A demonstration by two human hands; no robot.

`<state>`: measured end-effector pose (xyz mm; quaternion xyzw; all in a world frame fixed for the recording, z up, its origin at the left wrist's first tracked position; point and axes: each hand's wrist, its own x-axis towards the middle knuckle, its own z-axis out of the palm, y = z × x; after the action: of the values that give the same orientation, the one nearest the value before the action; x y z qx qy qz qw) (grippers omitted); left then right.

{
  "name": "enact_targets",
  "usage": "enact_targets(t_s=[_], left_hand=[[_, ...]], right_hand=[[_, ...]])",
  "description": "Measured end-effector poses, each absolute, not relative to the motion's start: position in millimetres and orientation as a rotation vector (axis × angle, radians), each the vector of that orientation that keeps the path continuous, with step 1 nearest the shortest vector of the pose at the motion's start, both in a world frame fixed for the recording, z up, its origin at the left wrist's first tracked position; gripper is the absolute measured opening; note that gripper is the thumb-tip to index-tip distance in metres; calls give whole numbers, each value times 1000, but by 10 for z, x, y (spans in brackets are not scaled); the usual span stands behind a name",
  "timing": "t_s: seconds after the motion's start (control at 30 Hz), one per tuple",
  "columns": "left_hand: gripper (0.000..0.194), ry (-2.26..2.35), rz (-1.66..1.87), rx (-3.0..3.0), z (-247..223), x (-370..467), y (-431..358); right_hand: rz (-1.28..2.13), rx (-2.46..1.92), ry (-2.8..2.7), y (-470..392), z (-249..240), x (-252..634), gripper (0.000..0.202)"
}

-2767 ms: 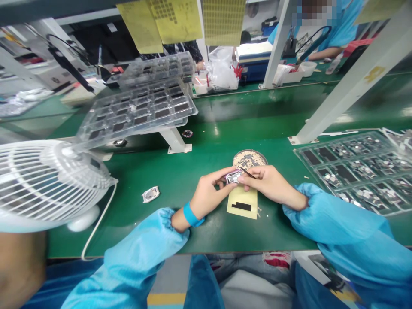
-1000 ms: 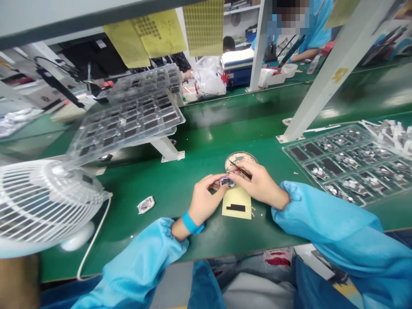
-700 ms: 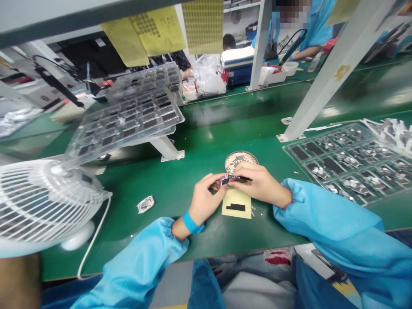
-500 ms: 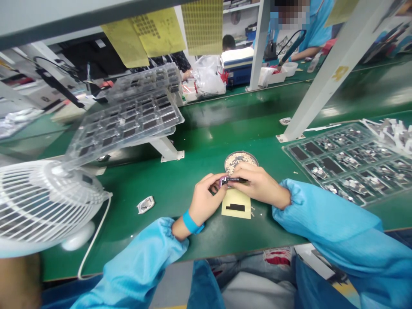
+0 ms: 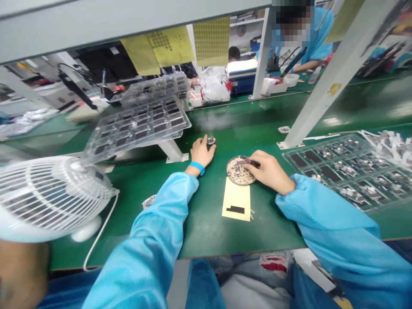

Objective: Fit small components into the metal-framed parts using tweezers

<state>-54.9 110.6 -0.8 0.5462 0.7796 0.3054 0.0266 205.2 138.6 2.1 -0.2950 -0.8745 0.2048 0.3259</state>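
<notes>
My left hand [image 5: 202,152] is stretched out on the green bench, its thumb and fingers closed around a small silvery, dark-edged part [image 5: 211,140]. In my right hand [image 5: 268,171] is a pair of black tweezers [image 5: 251,162], held low with the tip over the round dish [image 5: 227,172]. Many tiny tan and dark pieces cover the inside of that dish. Just in front of it lies a yellow paper sheet [image 5: 236,195] bearing a black strip [image 5: 236,209].
A white fan [image 5: 48,197] stands at the left, near a white ring-like part [image 5: 148,201] partly behind my sleeve. Clear trays [image 5: 138,124] rest on a raised support. At right lies a compartment tray [image 5: 350,165], behind it a slanted post [image 5: 322,90]. A co-worker [image 5: 318,38] sits across.
My left hand has moved forward and left, away from my right hand, with a small part. The tweezers in my right hand have shifted from that part to above the dish.
</notes>
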Motion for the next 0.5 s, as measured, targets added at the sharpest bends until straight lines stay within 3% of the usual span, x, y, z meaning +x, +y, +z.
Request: enact_targets(t_s=[0.07, 0.2, 0.33, 0.43, 0.5], left_hand=[[62, 2421, 885, 1801, -59, -484, 820], [51, 2174, 768, 2107, -57, -389, -158], [52, 2535, 711, 1952, 50, -745, -1048], [74, 3010, 603, 1429, 22, -1081, -1458], [75, 3122, 484, 1218, -44, -1189, -1577]], right_hand=[[533, -748, -2230, 1396, 48, 2093, 16], [472, -688, -2201, 1403, 183, 2267, 21], [370, -880, -2187, 1390, 352, 2469, 31], [643, -1124, -2009, 1299, 471, 2504, 37], [917, -1106, -1904, 1219, 521, 2460, 35]])
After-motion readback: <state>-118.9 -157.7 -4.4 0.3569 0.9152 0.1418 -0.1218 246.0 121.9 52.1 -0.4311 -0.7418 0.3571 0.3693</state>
